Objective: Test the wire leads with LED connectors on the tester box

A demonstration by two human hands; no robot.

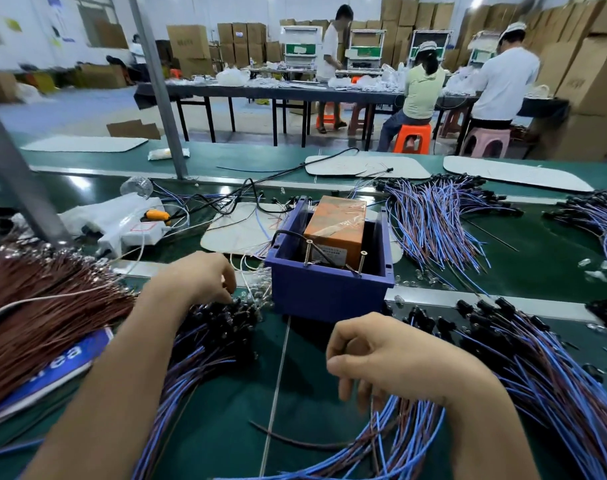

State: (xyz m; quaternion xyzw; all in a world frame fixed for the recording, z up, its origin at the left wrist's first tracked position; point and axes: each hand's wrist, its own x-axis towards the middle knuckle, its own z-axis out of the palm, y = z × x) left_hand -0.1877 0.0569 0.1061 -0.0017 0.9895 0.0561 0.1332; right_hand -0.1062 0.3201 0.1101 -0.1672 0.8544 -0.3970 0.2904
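Right hand point(381, 358) nearest, fingers curled round a bunch of blue-brown wire leads point(406, 434); left hand point(198, 277) has fingertips buried in the pile of black LED connectors point(222, 317), can't tell if one is pinched. Reads as the pick-up step: next, single out one lead and touch its ends to the two screws point(309, 252) on the tester box point(329, 296) just beyond.

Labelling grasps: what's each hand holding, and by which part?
Right hand grips a bundle of blue and brown leads by the wires. Left hand touches the pile's black connector ends; a pinch cannot be told.
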